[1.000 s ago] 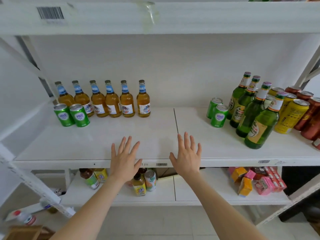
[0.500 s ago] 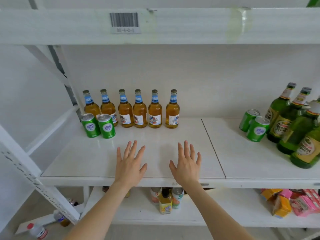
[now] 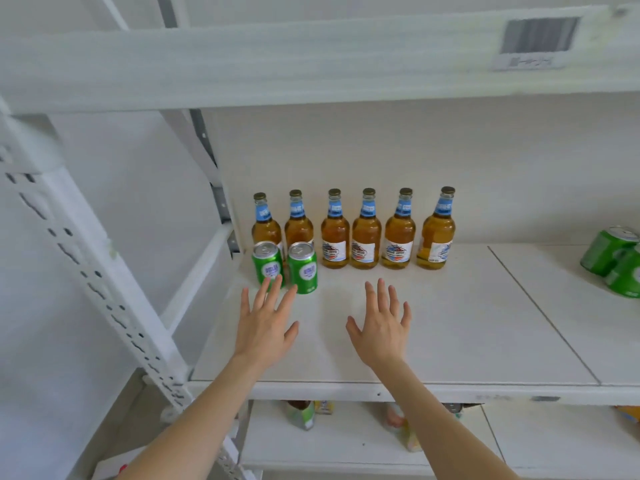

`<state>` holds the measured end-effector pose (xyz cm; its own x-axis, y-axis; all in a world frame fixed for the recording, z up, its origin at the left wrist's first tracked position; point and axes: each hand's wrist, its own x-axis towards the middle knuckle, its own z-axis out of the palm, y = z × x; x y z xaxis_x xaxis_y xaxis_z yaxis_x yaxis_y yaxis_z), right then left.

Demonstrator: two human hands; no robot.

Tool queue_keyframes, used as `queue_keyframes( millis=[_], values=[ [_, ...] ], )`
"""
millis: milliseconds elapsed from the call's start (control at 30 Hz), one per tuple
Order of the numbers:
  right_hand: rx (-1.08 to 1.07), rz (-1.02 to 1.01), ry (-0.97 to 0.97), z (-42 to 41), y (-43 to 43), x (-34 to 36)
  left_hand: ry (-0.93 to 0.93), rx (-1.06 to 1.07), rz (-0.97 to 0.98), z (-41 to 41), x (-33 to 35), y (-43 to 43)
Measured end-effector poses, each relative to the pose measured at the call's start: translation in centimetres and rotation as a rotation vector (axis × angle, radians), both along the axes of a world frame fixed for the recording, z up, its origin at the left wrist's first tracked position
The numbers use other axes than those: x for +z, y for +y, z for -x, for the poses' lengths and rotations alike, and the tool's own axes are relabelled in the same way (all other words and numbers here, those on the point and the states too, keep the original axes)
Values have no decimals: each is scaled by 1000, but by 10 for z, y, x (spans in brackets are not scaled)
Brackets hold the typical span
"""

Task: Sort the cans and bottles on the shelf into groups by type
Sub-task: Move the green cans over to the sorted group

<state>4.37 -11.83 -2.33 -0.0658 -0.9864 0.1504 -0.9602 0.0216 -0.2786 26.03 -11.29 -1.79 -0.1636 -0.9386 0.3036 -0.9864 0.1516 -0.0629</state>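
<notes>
Several amber bottles (image 3: 366,237) with blue neck labels stand in a row at the back of the white shelf (image 3: 450,327). Two green cans (image 3: 302,268) stand side by side in front of the leftmost bottles. My left hand (image 3: 265,325) is open, fingers spread, its fingertips just below the left green can (image 3: 266,263). My right hand (image 3: 381,327) is open too, hovering over bare shelf in front of the middle bottles. Two more green cans (image 3: 614,258) lie at the right edge of the view.
A perforated white upright (image 3: 90,268) and a slanted brace frame the shelf's left end. The upper shelf's front rail (image 3: 277,60) with a barcode label runs overhead. A lower shelf (image 3: 346,441) holds a few small bottles and cartons.
The view has swung left, so the green bottles and yellow and red cans at the right have left the frame. Both hands have reached further in toward the left green cans, still holding nothing.
</notes>
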Motion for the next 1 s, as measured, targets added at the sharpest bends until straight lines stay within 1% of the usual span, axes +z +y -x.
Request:
queue_keyframes(
  millis=[133,233,433,567,633,700,800,867,900,1000],
  values=[
    [18,8,-41,-54,-3,0,0,16,-8,-49,-5,-10],
    [33,7,-45,-80,-12,0,25,27,1,-70,-7,-23],
    [24,3,-69,-101,-53,-6,86,49,31,-91,-9,-65],
    [14,10,-145,-104,-82,-14,184,50,29,-95,-18,-94],
    [18,9,-184,-105,-96,-18,312,45,8,-93,-20,-109],
    [16,-9,-265,-104,-111,-23,493,36,-14,-91,-21,-121],
    [49,-70,-541,-106,-129,-28,771,2,-120,-89,-18,-135],
    [96,-80,-753,-107,-136,-29,900,-33,-181,-86,-16,-142],
    [113,-76,-829,-106,-138,-30,957,-44,-203,-84,-15,-144],
    [147,-63,-929,-102,-140,-29,1120,-44,-260,-77,-10,-147]
  ],
)
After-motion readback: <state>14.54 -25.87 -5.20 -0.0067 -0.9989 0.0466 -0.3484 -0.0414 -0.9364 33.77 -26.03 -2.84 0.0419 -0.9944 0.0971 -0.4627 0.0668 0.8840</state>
